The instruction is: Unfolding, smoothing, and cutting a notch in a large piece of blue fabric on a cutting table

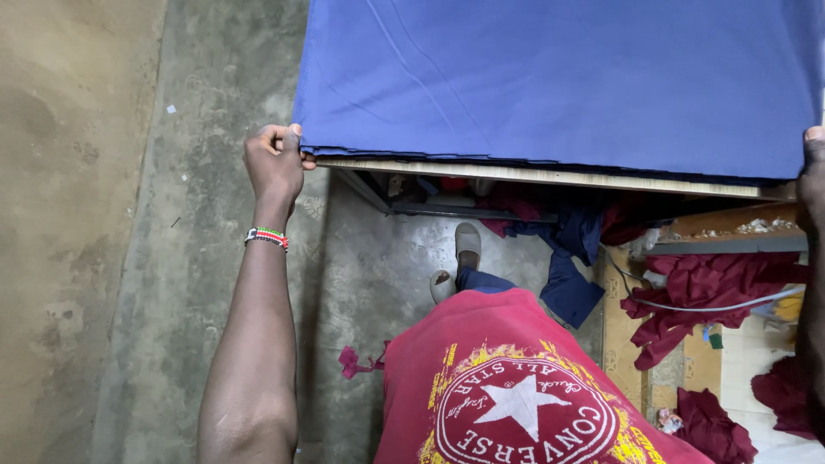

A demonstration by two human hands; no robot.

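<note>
The blue cloth [559, 77] lies in stacked layers on the wooden table [550, 176]. The left hand [273, 161] pinches its near left corner, thumb on top, fingers curled beneath. The right hand [812, 172] holds the near right corner; its fingers are cut off by the frame edge.

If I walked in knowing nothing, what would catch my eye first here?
Most likely the big blue cloth spread over the wooden table across the top of the view, with the left hand gripping its near left corner and the right hand at the right edge. Next, the dark red fabric scraps heaped on the floor at lower right.
</note>
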